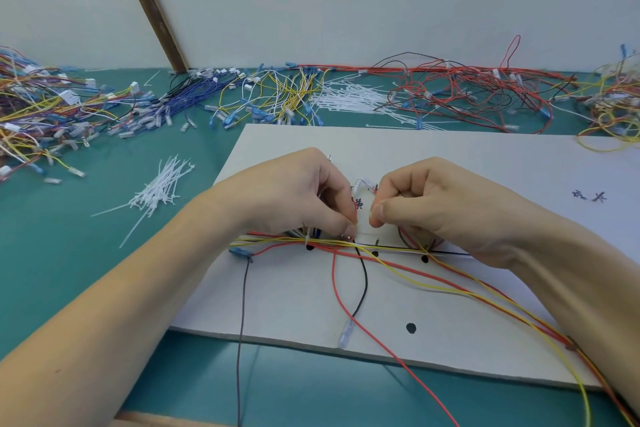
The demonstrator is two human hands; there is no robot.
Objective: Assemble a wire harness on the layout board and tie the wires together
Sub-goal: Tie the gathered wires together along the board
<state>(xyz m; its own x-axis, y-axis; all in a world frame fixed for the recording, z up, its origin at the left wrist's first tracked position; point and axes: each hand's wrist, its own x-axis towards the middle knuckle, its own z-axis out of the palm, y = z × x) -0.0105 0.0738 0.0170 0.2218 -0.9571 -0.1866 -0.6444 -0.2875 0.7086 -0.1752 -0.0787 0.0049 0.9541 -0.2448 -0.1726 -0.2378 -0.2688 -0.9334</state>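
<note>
Both hands pinch cable tie [362, 224]: left hand [304, 194], right hand [429, 201] | wire bundle [346, 244] at 6 o'clock, axis 9–3 | equally near

Loose wires [415, 274] and upright pegs [377, 242] crowd the board's [485, 163] middle; its far half lies open.

left hand [304, 196]: knuckles up, fingers curled, thumb and forefinger tips pinched
right hand [426, 204]: same pose, thumb against forefinger
forearms: bare, angled inward, fingertips nearly meeting
</note>
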